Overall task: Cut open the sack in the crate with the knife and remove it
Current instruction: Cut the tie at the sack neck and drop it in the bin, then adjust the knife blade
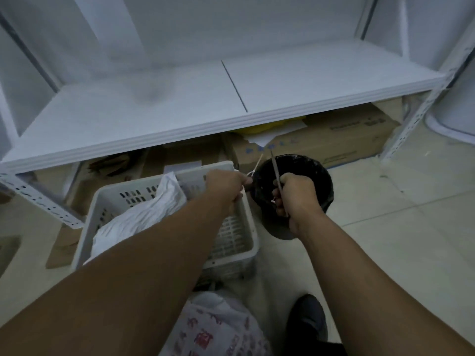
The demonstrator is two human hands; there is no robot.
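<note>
A white slotted plastic crate (232,235) stands on the floor under the shelf, and a crumpled white sack (144,214) lies inside it. My left hand (226,187) is over the crate's far right corner, pinching a thin white strip (257,164) that sticks up and to the right. My right hand (295,199) is over a black bin and grips a knife (276,170), its thin blade pointing up and away. Both hands are to the right of the sack, apart from it.
A black bin lined with a black bag (308,176) stands right of the crate. A white shelf board (205,98) overhangs cardboard boxes (334,137). A printed plastic bag (218,327) and a dark shoe (307,319) are near my feet.
</note>
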